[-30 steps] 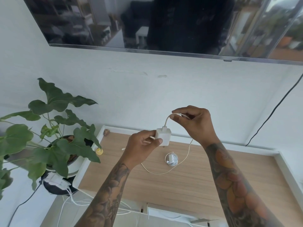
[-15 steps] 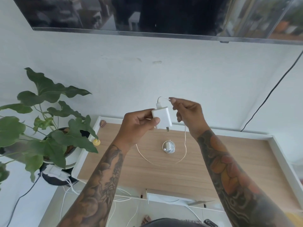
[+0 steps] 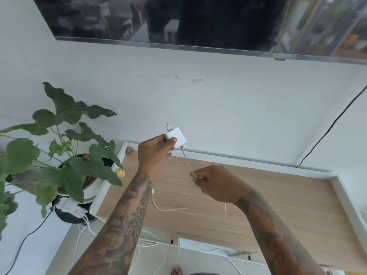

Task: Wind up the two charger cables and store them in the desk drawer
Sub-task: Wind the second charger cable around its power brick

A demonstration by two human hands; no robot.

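Left hand (image 3: pixel 156 150) is gripping the white charger brick (image 3: pixel 177 137) above the table (image 3: pixel 278 195); right hand (image 3: pixel 214 182) is pinching its cable (image 3: pixel 170 209) just below the brick, the slack trailing loose over the wood. Winding looks barely begun. Second charger is hidden in this view. Drawer (image 3: pixel 204 247) is showing ajar at the front edge; storing not yet done.

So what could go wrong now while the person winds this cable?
1. The left hand pinches only one corner of the charger; a pull from the right hand could slip it loose.
2. The cable runs taut from the charger port, so a sharp bend there may strain it.
3. The loose tail lies under the left arm and could snag.
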